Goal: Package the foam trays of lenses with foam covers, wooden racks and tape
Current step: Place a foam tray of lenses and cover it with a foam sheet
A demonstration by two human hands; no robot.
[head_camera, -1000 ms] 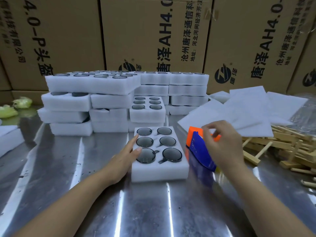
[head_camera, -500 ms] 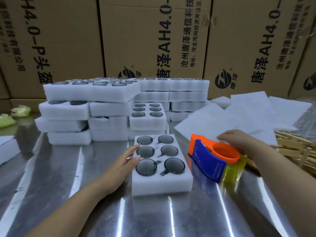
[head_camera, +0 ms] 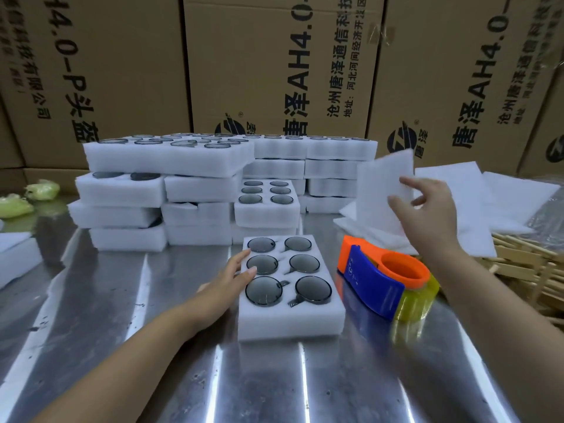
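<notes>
My left hand (head_camera: 235, 277) lies flat with straight fingers against the left edge of the foam tray (head_camera: 290, 312), the fingertips touching its top beside the middle row of lenses. My right hand (head_camera: 427, 209) is raised off the table (head_camera: 171, 377), thumb and fingers pinching the lower right part of a thin white foam cover (head_camera: 381, 178), which stands tilted in the air above the loose pile of foam sheets (head_camera: 476, 209).

The tray sits on the table right in front of me, with six dark round lenses (head_camera: 264, 290) seated in its pockets, two per row. Just to its right lies an orange and blue tape dispenser (head_camera: 375, 277) holding a yellowish roll, close to the tray but not touching it.

Behind the tray are stacks of filled foam trays (head_camera: 164, 160). The wooden racks (head_camera: 525, 267) are heaped at the far right, next to the sheets. Printed cardboard boxes (head_camera: 274, 65) wall off the back.
</notes>
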